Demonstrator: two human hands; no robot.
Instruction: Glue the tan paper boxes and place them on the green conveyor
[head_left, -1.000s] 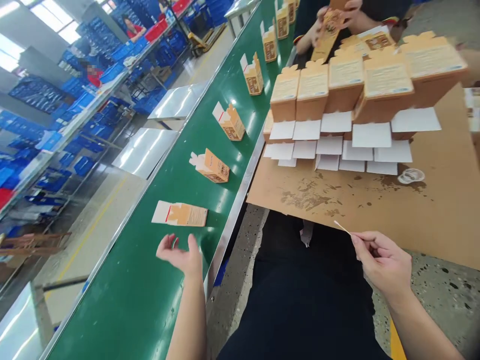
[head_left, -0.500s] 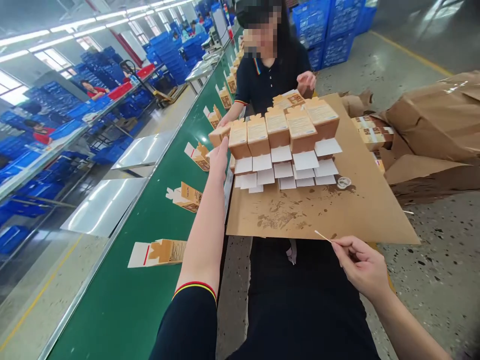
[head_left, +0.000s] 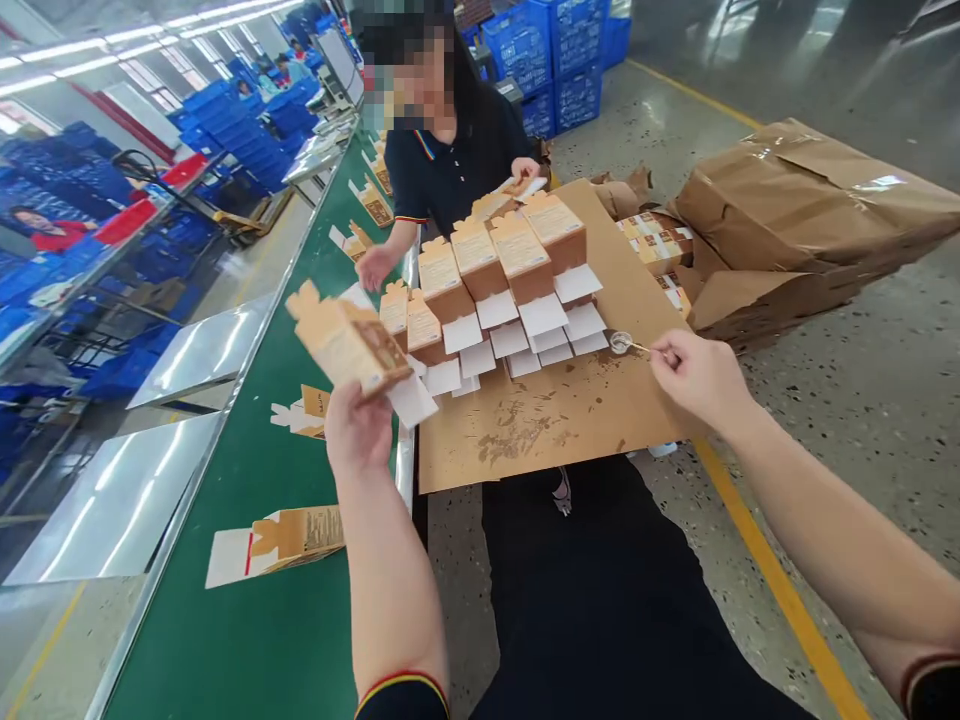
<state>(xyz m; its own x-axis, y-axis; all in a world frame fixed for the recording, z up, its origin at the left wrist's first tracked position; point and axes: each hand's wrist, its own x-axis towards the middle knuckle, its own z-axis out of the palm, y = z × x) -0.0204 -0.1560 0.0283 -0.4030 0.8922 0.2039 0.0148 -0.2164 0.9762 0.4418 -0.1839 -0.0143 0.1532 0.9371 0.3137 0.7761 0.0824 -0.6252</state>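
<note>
My left hand (head_left: 360,430) grips a brown-and-white carton (head_left: 349,345), tilted above the green belt, with its end flaps standing out. My right hand (head_left: 701,380) is closed around a thin swab stick (head_left: 640,347). The stick's far end is at a small clear dish (head_left: 621,343), which lies on a brown cardboard sheet (head_left: 450,465). To the left of the dish, several like cartons (head_left: 519,255) are stacked in layers, their white flaps hanging toward me. Dark wet-looking spots mark the sheet in front of them.
Open cartons (head_left: 304,535) stand along the green conveyor belt (head_left: 277,640) on my left. Across the stack is a co-worker (head_left: 465,150), one hand (head_left: 382,265) over the belt side. A large brown paper-wrapped package (head_left: 817,200) sits at right; blue crates (head_left: 517,50) are behind.
My left hand has pulled a carton off the left end of the stack and brought it nearer. My right hand has moved forward, bringing the swab to the dish. The co-worker's hand has left that carton.
</note>
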